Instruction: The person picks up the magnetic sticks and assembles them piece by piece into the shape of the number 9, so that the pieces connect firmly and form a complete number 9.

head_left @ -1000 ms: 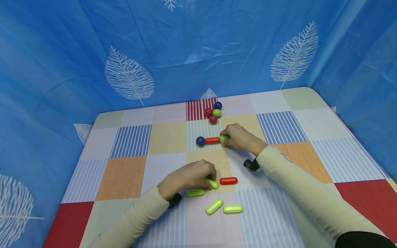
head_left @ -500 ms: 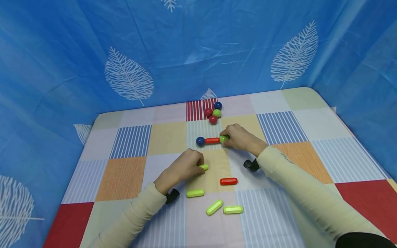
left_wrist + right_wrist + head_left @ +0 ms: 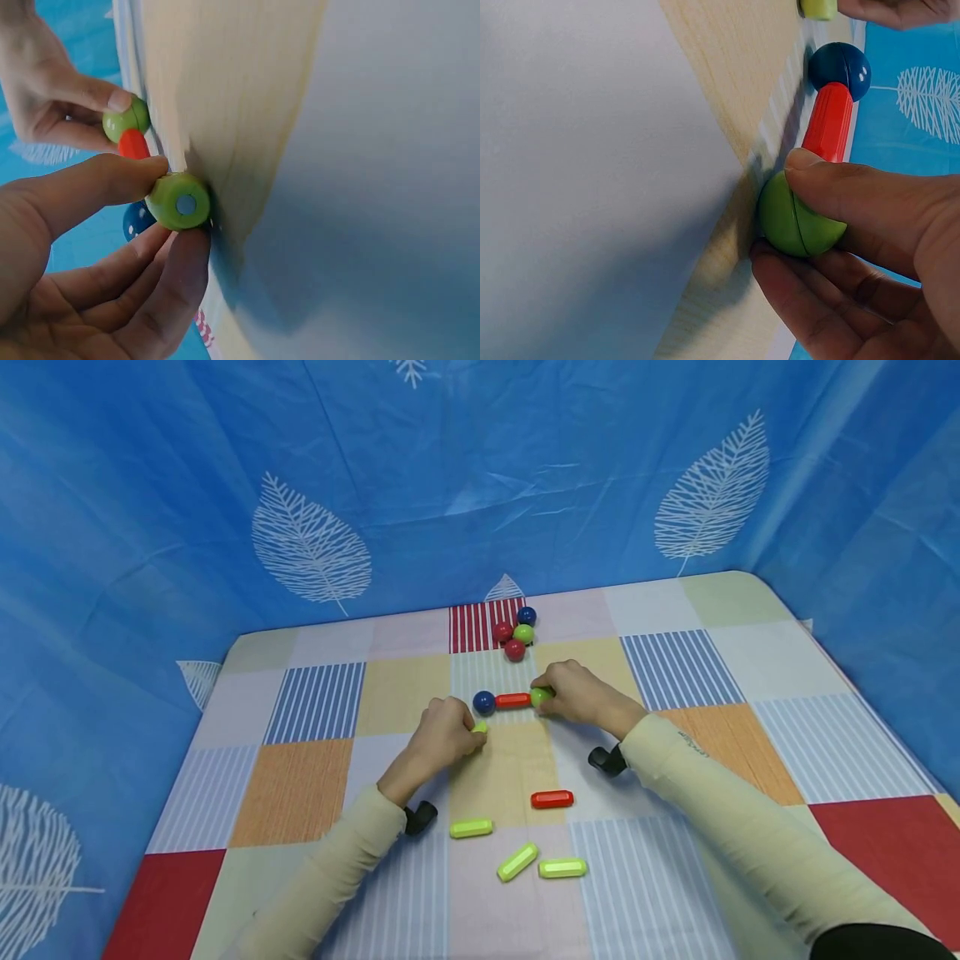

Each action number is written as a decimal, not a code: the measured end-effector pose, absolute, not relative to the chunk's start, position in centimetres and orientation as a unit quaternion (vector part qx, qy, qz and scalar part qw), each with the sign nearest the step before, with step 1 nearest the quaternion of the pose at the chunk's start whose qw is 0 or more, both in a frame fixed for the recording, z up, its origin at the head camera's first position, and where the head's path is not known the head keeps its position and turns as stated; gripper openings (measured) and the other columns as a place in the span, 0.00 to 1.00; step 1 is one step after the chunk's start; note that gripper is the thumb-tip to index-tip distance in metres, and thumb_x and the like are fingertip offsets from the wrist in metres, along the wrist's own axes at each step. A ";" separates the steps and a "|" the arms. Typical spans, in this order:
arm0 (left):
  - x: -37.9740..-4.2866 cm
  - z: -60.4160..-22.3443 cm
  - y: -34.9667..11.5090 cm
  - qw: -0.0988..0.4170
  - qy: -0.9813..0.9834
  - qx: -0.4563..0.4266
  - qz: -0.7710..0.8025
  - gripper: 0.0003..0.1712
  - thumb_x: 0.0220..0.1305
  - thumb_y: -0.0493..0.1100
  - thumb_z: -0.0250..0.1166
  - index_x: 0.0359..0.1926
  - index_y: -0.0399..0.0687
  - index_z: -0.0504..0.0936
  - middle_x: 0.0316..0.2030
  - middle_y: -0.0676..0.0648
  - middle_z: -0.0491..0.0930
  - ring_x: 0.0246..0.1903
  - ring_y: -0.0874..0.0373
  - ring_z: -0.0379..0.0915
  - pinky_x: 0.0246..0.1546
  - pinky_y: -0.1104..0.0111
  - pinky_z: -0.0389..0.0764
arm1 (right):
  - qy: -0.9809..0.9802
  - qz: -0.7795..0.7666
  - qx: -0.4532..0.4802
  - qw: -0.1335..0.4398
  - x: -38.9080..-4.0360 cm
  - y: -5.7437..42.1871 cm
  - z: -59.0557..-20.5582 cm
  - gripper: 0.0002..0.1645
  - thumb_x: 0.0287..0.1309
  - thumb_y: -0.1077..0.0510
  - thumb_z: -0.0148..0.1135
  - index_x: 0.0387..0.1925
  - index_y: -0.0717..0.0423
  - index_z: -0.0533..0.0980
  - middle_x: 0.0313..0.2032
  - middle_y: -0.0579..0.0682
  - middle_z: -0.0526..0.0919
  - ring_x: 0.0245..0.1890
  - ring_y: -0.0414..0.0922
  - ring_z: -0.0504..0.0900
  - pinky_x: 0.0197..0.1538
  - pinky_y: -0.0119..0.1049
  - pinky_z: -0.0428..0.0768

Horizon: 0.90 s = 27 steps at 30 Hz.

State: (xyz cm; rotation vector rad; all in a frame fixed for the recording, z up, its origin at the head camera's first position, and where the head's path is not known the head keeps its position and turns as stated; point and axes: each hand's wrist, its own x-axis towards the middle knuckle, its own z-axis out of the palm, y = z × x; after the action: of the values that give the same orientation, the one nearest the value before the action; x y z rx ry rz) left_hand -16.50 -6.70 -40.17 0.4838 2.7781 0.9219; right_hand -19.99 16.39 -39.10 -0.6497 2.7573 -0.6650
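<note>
My right hand [image 3: 581, 693] pinches a green ball [image 3: 795, 221] between thumb and fingers. A red rod [image 3: 513, 701] joins that ball to a dark blue ball [image 3: 484, 702] on its left, and the three form one straight piece. With thumb and fingertips my left hand [image 3: 441, 735] pinches a yellow-green rod [image 3: 180, 202], just in front of the blue ball. The rod's end, with a grey round spot in its middle, faces the left wrist camera. In the head view most of this rod is hidden by the fingers.
Several loose balls, among them a red ball [image 3: 514, 650] and a green ball [image 3: 523, 633], sit together at the far edge. Nearer lie a red rod [image 3: 552, 799] and yellow-green rods [image 3: 517, 862] on the patchwork cloth [image 3: 405, 693]. A blue curtain [image 3: 480, 485] stands behind.
My left hand has carried the yellow-green rod away from the other rods, forward and left, up to the blue ball. My right hand has stayed at the green ball.
</note>
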 end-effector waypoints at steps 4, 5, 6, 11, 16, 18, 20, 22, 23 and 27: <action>-17.1 -40.2 -6.9 0.080 0.927 0.134 0.340 0.26 0.53 0.37 0.74 0.08 0.47 0.69 0.11 0.56 0.58 0.13 0.65 0.53 0.13 0.75 0.54 | 0.941 -0.227 -0.223 0.117 -20.0 16.4 -39.0 0.23 0.55 0.62 0.72 0.52 0.67 0.81 0.38 0.53 0.84 0.33 0.46 0.72 0.38 0.39 0.72; -17.2 -40.2 -6.9 0.078 0.927 0.126 0.345 0.24 0.53 0.37 0.74 0.09 0.46 0.71 0.11 0.55 0.61 0.13 0.65 0.55 0.13 0.75 0.55 | 0.941 -0.227 -0.223 0.116 -20.0 16.4 -39.0 0.23 0.55 0.62 0.72 0.52 0.67 0.81 0.37 0.53 0.84 0.33 0.46 0.71 0.38 0.39 0.72; -17.2 -40.2 -6.9 0.075 0.926 0.119 0.349 0.22 0.53 0.37 0.75 0.10 0.44 0.74 0.12 0.54 0.64 0.13 0.64 0.57 0.13 0.75 0.56 | 0.941 -0.226 -0.223 0.116 -19.9 16.4 -39.0 0.23 0.55 0.62 0.72 0.52 0.67 0.81 0.37 0.52 0.84 0.33 0.46 0.71 0.38 0.39 0.72; -17.4 -40.1 -6.7 0.080 0.927 0.104 0.351 0.19 0.54 0.39 0.74 0.13 0.40 0.78 0.13 0.52 0.67 0.14 0.63 0.60 0.13 0.75 0.58 | 0.941 -0.226 -0.223 0.116 -19.9 16.4 -38.9 0.23 0.55 0.62 0.72 0.52 0.68 0.80 0.38 0.54 0.84 0.33 0.46 0.72 0.38 0.39 0.72; -17.3 -40.0 -6.5 0.081 0.927 0.097 0.352 0.17 0.54 0.39 0.75 0.15 0.39 0.80 0.15 0.49 0.71 0.14 0.62 0.63 0.13 0.75 0.60 | 0.941 -0.226 -0.221 0.117 -20.0 16.4 -39.0 0.24 0.55 0.62 0.72 0.53 0.68 0.80 0.41 0.55 0.85 0.33 0.47 0.72 0.38 0.38 0.72; -17.3 -40.0 -6.4 0.081 0.925 0.093 0.358 0.14 0.54 0.39 0.75 0.19 0.37 0.82 0.19 0.47 0.75 0.16 0.61 0.66 0.14 0.75 0.63 | 0.942 -0.227 -0.218 0.117 -20.0 16.4 -39.0 0.24 0.55 0.62 0.72 0.53 0.68 0.80 0.43 0.56 0.85 0.34 0.46 0.72 0.38 0.38 0.73; -17.3 -40.0 -6.3 0.080 0.924 0.091 0.363 0.12 0.54 0.39 0.75 0.25 0.35 0.83 0.22 0.46 0.77 0.18 0.60 0.69 0.15 0.74 0.66 | 0.942 -0.227 -0.216 0.118 -20.0 16.4 -39.0 0.24 0.55 0.62 0.72 0.53 0.68 0.80 0.43 0.57 0.85 0.34 0.47 0.72 0.38 0.38 0.73; -17.3 -40.0 -6.3 0.079 0.922 0.088 0.368 0.13 0.53 0.40 0.75 0.30 0.33 0.82 0.26 0.44 0.79 0.21 0.58 0.71 0.17 0.73 0.68 | 0.942 -0.228 -0.216 0.117 -20.0 16.4 -39.0 0.24 0.55 0.62 0.72 0.53 0.68 0.80 0.42 0.56 0.85 0.33 0.47 0.72 0.38 0.38 0.73; -17.3 -40.0 -6.2 0.077 0.922 0.087 0.369 0.14 0.53 0.40 0.75 0.32 0.33 0.82 0.27 0.44 0.79 0.23 0.58 0.72 0.18 0.73 0.70 | 0.942 -0.229 -0.217 0.117 -20.0 16.4 -39.0 0.24 0.54 0.62 0.73 0.52 0.68 0.80 0.42 0.56 0.85 0.33 0.47 0.72 0.38 0.39 0.73; -17.2 -40.0 -5.9 0.076 0.922 0.087 0.370 0.15 0.54 0.40 0.75 0.33 0.32 0.81 0.25 0.44 0.79 0.23 0.57 0.71 0.19 0.72 0.69 | 0.942 -0.228 -0.219 0.113 -20.0 16.4 -39.1 0.24 0.54 0.62 0.73 0.52 0.68 0.80 0.40 0.55 0.85 0.33 0.46 0.72 0.38 0.38 0.73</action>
State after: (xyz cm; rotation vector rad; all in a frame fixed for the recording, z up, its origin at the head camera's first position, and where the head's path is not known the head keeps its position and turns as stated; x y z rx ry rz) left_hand -17.20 -5.93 -40.03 0.2622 2.7649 1.1085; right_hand -19.95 16.37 -39.10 -0.6435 2.7627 -0.6677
